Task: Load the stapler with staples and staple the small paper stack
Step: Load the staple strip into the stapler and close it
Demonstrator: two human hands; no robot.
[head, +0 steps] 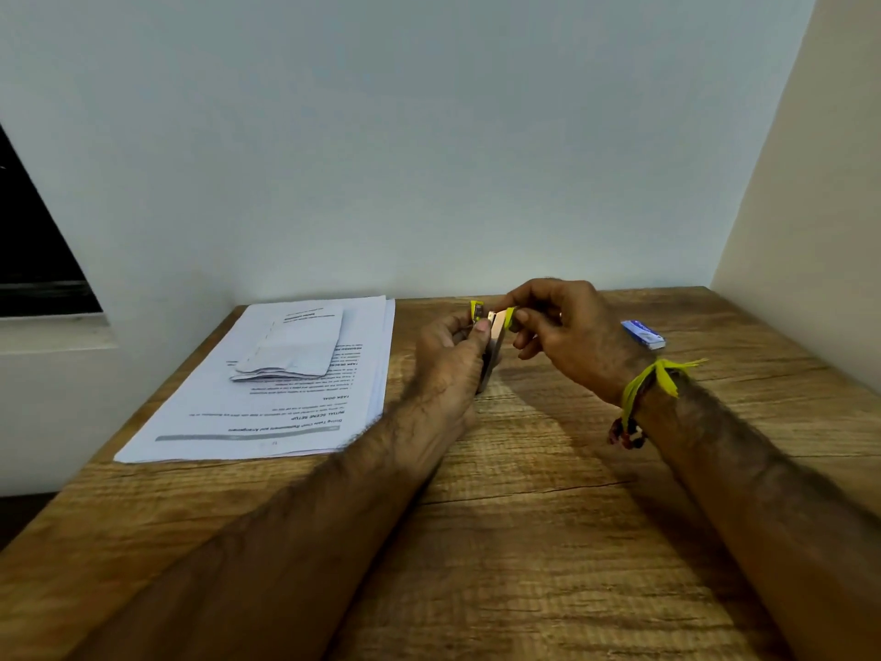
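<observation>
The small yellow-and-metal stapler [491,338] is held up just above the wooden worktop [548,517], near its middle, between both hands. The left hand [448,369] has its grip curled round the stapler's body from the left, thumb lying along the metal side. The right hand [567,329] pinches the stapler's yellow far end with thumb and forefinger, the other fingers loosely curled beneath. A yellow thread band [653,379] circles the right wrist. To the right, near the wall, lies a small blue-and-white staple box [643,334]. To the left, a small folded paper stack [291,345] rests on a larger pile of printed white sheets [267,403].
</observation>
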